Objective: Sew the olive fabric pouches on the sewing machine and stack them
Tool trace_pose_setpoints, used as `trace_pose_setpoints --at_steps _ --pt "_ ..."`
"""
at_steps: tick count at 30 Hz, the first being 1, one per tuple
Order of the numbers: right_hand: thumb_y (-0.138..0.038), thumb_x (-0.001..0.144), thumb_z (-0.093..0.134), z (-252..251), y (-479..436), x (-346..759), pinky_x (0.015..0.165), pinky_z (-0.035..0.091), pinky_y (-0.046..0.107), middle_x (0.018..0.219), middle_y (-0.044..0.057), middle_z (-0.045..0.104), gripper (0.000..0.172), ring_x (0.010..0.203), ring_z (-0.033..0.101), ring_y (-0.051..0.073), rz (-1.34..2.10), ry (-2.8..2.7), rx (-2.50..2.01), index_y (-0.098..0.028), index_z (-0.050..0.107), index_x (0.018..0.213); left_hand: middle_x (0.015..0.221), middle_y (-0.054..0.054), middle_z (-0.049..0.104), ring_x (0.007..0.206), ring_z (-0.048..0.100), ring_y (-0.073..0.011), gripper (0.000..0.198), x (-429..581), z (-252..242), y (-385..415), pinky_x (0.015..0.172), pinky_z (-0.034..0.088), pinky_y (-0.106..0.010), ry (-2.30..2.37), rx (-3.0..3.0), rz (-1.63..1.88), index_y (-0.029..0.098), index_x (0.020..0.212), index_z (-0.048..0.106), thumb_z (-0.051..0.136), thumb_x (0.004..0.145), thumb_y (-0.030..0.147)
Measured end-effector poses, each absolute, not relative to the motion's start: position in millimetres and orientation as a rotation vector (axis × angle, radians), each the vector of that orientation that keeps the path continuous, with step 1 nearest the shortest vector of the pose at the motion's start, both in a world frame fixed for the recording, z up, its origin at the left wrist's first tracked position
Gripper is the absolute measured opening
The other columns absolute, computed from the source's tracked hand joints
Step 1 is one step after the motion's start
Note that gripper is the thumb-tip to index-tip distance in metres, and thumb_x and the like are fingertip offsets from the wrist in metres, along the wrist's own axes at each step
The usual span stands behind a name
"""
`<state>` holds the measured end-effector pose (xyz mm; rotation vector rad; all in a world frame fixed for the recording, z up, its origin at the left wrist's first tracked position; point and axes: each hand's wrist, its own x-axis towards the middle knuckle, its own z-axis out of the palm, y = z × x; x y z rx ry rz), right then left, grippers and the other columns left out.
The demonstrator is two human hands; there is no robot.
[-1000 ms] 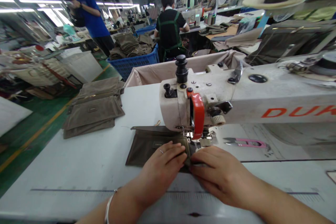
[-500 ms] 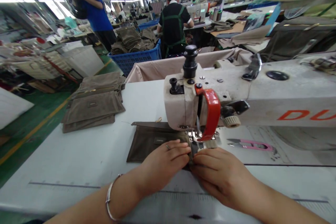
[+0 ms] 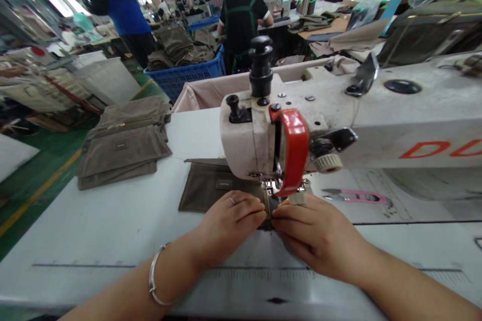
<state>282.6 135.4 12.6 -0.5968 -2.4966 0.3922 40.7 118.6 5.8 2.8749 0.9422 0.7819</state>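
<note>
A flat dark brown-grey fabric pouch (image 3: 199, 188) with a small label lies on the sewing machine's bed, its right edge by the presser foot (image 3: 269, 186). My left hand (image 3: 228, 223), wearing a ring and a bangle, presses on the pouch near that edge, fingers held together. Close to it, my right hand (image 3: 316, 235) pinches the pouch's near right edge. The white sewing machine (image 3: 241, 145) has a red guard (image 3: 295, 150) at its head. This guard and the machine head hide part of the pouch and its far corner.
Pink-handled thread snips (image 3: 356, 195) rest right of the needle area. Stacked pouches (image 3: 124, 148) lie at the table's left edge. Beyond are a fabric-lined bin (image 3: 203, 95), a blue crate (image 3: 184, 77) of fabric pieces, a seated person (image 3: 243, 15) and a standing person (image 3: 124, 2).
The pouch has slid a little away from me past the presser foot, with both hands following it. My whole view has shifted slightly downward and right.
</note>
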Motion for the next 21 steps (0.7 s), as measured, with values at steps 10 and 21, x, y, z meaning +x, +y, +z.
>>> trace_pose_setpoints --at_steps 10,21 --pt "-0.012 0.089 0.049 11 134 281 0.091 0.044 0.038 0.117 0.006 0.061 0.03 0.103 0.055 0.02 0.355 -2.465 -0.605 -0.017 0.059 0.117 0.107 -0.004 0.066 0.102 0.058 -0.0143 0.018 44 10 118 0.094 0.047 -0.031 0.878 2.952 0.723 0.012 0.108 0.059 0.046 0.095 0.01" --pt "-0.015 0.09 0.051 2 137 276 0.091 0.045 0.044 0.113 0.005 0.059 0.032 0.105 0.052 0.023 0.318 -2.465 -0.762 -0.02 0.057 0.121 0.109 -0.003 0.067 0.101 0.06 -0.0129 0.018 38 6 137 0.092 0.049 -0.027 0.933 2.943 0.749 0.014 0.107 0.06 0.046 0.096 0.015"
